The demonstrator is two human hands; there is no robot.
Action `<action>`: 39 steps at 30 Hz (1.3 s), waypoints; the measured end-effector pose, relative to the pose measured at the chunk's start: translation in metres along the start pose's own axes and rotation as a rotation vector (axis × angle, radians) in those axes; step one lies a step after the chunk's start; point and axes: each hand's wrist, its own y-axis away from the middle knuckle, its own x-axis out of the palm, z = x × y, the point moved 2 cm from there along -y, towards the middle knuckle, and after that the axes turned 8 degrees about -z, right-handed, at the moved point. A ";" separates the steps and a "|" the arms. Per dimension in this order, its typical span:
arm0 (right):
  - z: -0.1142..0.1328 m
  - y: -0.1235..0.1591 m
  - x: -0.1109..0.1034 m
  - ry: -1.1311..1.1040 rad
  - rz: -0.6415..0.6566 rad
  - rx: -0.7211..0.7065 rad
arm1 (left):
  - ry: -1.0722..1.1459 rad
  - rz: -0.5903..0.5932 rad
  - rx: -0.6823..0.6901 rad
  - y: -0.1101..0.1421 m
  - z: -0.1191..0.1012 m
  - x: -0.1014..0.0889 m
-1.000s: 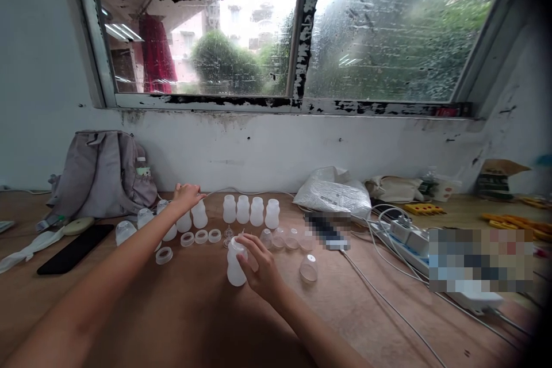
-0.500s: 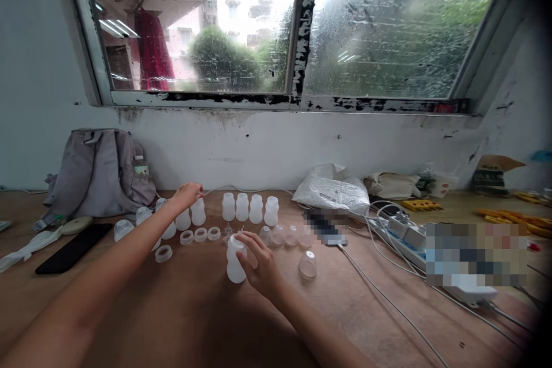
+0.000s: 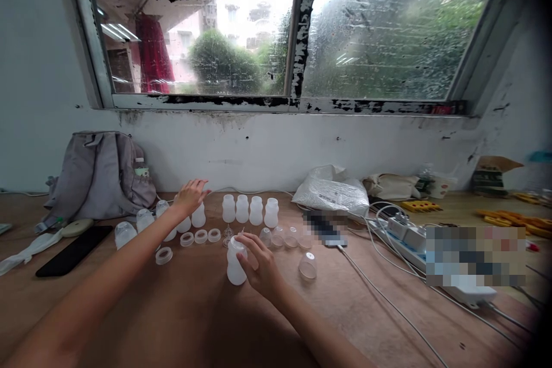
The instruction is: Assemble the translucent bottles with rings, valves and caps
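Observation:
A frosted white baby bottle (image 3: 236,267) stands upright near the middle of the table. My right hand (image 3: 261,267) holds it from the right, fingers over its neck and thumb at its side. Over the back-left bottles, my left hand (image 3: 190,196) is open with its fingers stretched out, just above a bottle (image 3: 198,215) and partly covering another. Four-like rows aside, several more bottles (image 3: 242,209) stand at the back. White collar rings (image 3: 200,236) lie in front of my left hand. Clear nipples (image 3: 227,234) sit behind the held bottle. A clear dome cap (image 3: 307,265) stands right of my right hand.
Several capped bottles (image 3: 125,234) stand left of my left forearm, beside a black phone (image 3: 74,250). A grey backpack (image 3: 101,172) leans on the wall. At right are a plastic bag (image 3: 332,192), a charging phone (image 3: 323,230) and a power strip (image 3: 397,241) with cables.
My left hand has lifted off the bottle at the back, and its fingers have spread out. My right hand stays on its bottle.

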 end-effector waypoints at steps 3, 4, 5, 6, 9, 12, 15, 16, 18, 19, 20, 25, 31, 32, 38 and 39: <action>0.000 0.000 0.000 -0.018 -0.005 0.010 | 0.371 -0.067 -0.039 0.035 -0.030 0.004; 0.000 0.000 0.000 -0.026 -0.008 0.012 | 0.615 -0.053 -0.082 0.050 -0.041 0.009; 0.001 -0.001 0.000 -0.033 -0.010 0.014 | 0.828 -0.027 -0.135 0.067 -0.052 0.015; 0.001 -0.001 0.000 -0.040 -0.011 0.014 | 0.999 0.027 -0.175 0.084 -0.063 0.022; 0.000 -0.001 -0.002 -0.052 -0.029 0.013 | 1.350 0.175 -0.245 0.124 -0.089 0.038; -0.004 -0.001 -0.004 -0.042 -0.059 0.027 | 1.403 0.295 -0.191 0.139 -0.102 0.042; -0.011 0.000 -0.004 -0.021 -0.085 0.083 | 1.348 0.329 -0.202 0.139 -0.103 0.039; -0.014 0.001 -0.004 -0.021 -0.096 0.115 | 1.327 0.322 -0.215 0.138 -0.101 0.037; -0.019 0.001 -0.004 -0.051 -0.115 0.192 | 1.282 0.295 -0.227 0.137 -0.097 0.033; -0.021 0.001 -0.004 -0.081 -0.121 0.234 | 1.260 0.281 -0.232 0.138 -0.095 0.031; -0.022 0.001 -0.004 -0.119 -0.128 0.277 | 1.243 0.266 -0.242 0.138 -0.092 0.030; -0.027 -0.002 -0.004 -0.355 -0.135 0.444 | 1.201 0.200 -0.313 0.138 -0.079 0.028; -0.032 0.000 -0.004 -0.411 -0.141 0.480 | 1.131 0.173 -0.316 0.134 -0.074 0.025; -0.033 0.001 -0.004 -0.411 -0.143 0.473 | 1.127 0.167 -0.310 0.133 -0.074 0.024; -0.035 0.001 -0.006 -0.382 -0.145 0.470 | 1.131 0.173 -0.297 0.132 -0.074 0.020; -0.035 0.000 -0.007 -0.371 -0.148 0.469 | 1.135 0.176 -0.304 0.132 -0.074 0.020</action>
